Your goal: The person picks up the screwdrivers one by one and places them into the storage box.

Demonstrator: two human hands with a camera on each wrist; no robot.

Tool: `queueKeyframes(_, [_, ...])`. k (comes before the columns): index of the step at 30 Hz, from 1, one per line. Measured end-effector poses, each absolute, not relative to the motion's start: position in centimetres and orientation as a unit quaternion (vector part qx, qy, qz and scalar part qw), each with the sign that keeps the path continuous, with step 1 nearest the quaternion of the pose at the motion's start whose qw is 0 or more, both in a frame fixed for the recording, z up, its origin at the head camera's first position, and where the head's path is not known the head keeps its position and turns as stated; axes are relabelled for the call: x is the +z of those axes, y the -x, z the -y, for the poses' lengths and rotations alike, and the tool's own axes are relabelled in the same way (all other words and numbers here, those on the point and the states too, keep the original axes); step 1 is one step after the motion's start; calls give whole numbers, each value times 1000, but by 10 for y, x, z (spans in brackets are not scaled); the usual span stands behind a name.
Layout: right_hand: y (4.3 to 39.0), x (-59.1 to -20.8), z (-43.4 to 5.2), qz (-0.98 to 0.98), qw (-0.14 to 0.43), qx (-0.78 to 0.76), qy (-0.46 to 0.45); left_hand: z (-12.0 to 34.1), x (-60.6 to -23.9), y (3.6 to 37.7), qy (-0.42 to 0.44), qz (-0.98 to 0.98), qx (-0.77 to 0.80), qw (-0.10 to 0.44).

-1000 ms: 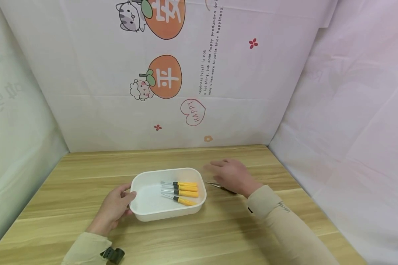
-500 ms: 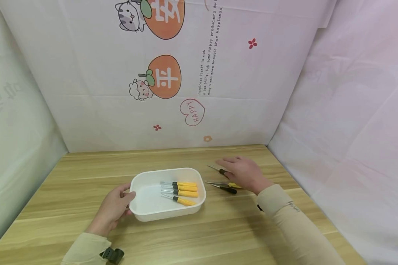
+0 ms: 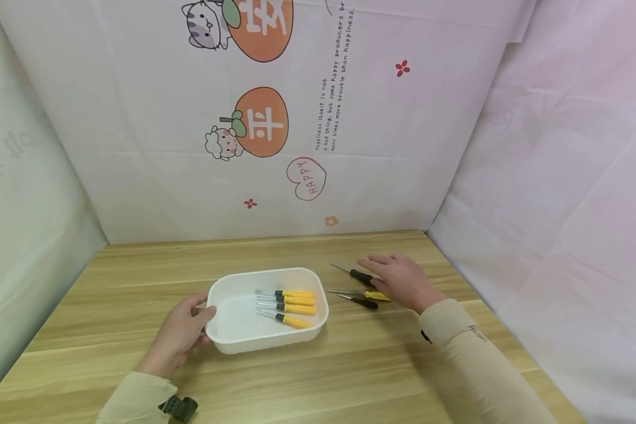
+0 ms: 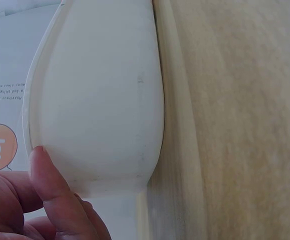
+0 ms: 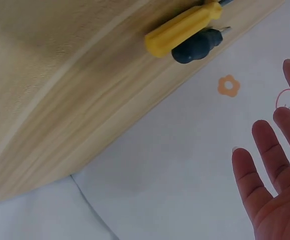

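Note:
In the head view my left hand (image 3: pixel 182 330) grips the left end of a white plastic bin (image 3: pixel 235 313), thumb over the rim and fingers outside. The left wrist view shows that thumb on the wall of the bin (image 4: pixel 95 95). Inside its right half lie several yellow-handled screwdrivers (image 3: pixel 299 309), tips pointing left. My right hand (image 3: pixel 403 282) hovers over the table with fingers extended, holding nothing. Just left of it lie a black-handled screwdriver (image 3: pixel 361 277), a yellow-handled screwdriver (image 3: pixel 376 295) and another black-handled screwdriver (image 3: pixel 364 302). The right wrist view shows spread fingers (image 5: pixel 270 155).
The bin stands on a wood-grain table (image 3: pixel 297 388). Behind rises a white printed backdrop (image 3: pixel 191 200), with pale sheets (image 3: pixel 562 206) enclosing the sides. A dark wrist strap (image 3: pixel 179 407) sits by the left sleeve.
My right hand has drawn back to the right, away from the bin, uncovering the screwdrivers on the table. My left hand and the bin have stayed in place.

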State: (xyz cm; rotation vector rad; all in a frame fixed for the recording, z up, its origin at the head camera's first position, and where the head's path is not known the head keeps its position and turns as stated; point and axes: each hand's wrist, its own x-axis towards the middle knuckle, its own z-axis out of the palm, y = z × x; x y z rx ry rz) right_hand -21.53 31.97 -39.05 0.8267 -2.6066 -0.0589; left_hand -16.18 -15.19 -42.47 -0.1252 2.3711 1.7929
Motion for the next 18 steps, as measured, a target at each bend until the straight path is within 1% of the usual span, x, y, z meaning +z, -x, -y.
queueKeyframes(6, [213, -395, -325, 943, 180, -27, -277, 152, -425, 162, 45, -794, 600, 85])
queueKeyframes(18, [212, -406, -333, 951, 156, -33, -266, 152, -426, 162, 41, -792, 603, 82])
